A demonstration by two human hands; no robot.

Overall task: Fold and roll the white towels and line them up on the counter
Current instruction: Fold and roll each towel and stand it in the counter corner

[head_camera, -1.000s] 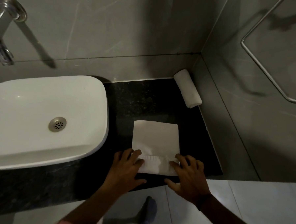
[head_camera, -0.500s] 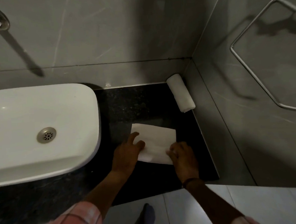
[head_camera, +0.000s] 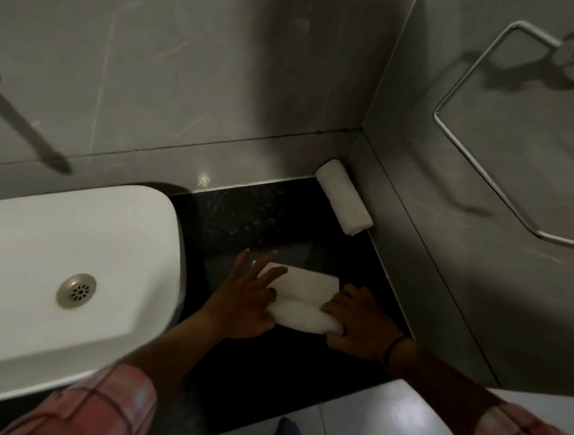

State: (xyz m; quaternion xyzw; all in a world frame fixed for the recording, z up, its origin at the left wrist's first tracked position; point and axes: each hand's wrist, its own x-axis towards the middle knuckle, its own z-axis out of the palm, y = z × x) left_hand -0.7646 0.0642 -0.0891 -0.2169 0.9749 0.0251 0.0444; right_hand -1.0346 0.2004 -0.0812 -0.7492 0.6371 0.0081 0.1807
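The white towel [head_camera: 303, 299] lies on the black counter [head_camera: 246, 219], partly rolled: its near part is a thick roll, its far part lies flat toward the wall. The left hand [head_camera: 247, 302] rests at the roll's left end with the fingers [head_camera: 265, 268] spread and stretched out across the flat part's left corner, so this hand is unclenched and presses rather than clasps. The right hand [head_camera: 361, 320] lies over the roll's right end, its fingers curled down onto the cloth; whether they truly grasp the roll or only bear on it I cannot tell. A dark band sits at the right wrist, and both forearms come out of pink checked sleeves [head_camera: 90, 420]

Beyond the hands, a finished rolled towel [head_camera: 343, 197] lies on the counter in the far right corner, just beside the grey side wall, well apart from the towel under the hands. To the left stands a white basin [head_camera: 80, 234] with a metal drain [head_camera: 76, 290], its right side near the left hand. A metal towel ring [head_camera: 475, 161] hangs on the right wall
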